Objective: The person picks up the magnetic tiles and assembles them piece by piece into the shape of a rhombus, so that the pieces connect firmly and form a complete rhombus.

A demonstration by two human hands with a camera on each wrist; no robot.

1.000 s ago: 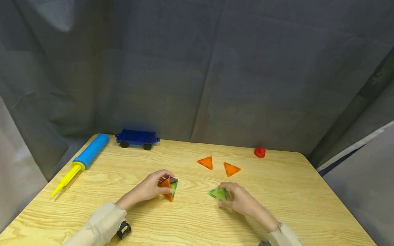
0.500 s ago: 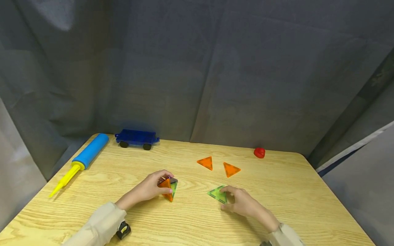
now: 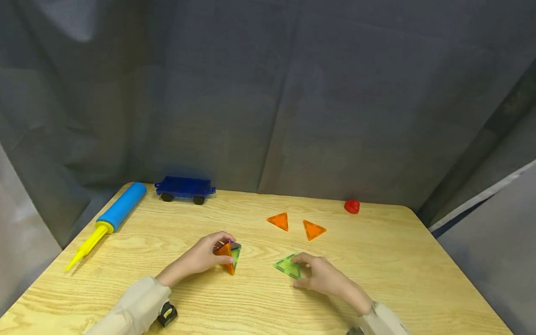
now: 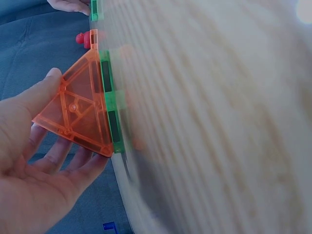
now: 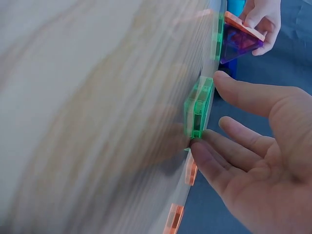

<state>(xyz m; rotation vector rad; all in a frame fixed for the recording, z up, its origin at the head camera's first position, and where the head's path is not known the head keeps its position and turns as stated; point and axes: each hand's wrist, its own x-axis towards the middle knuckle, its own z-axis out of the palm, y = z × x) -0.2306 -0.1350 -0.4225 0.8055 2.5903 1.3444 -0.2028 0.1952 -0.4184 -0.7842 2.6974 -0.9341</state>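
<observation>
My left hand [image 3: 209, 253] grips a small upright shape of triangular magnetic tiles on the table. Its near side is an orange tile [image 4: 83, 105], with a purple tile [image 5: 240, 45] behind it. At its base a green tile [image 4: 111, 102] lies along the tabletop, partly hidden by the orange one in the head view. The right hand [image 3: 320, 274] holds another green triangular tile [image 3: 288, 266] flat on the wood. Its thumb and fingers are spread around that tile's right side, with fingertips at the edges in the right wrist view [image 5: 199, 109].
Two loose orange triangular tiles, a left one [image 3: 279, 221] and a right one [image 3: 313, 230], lie behind the hands. A blue wheeled toy car base [image 3: 185, 187] and a red toy piece [image 3: 352, 206] stand at the back. A blue and yellow hand pump [image 3: 121, 207] lies at left.
My right hand first shifts slightly on the green tile, then slides left with it, toward the tile shape. The left hand and what it grips stay in place.
</observation>
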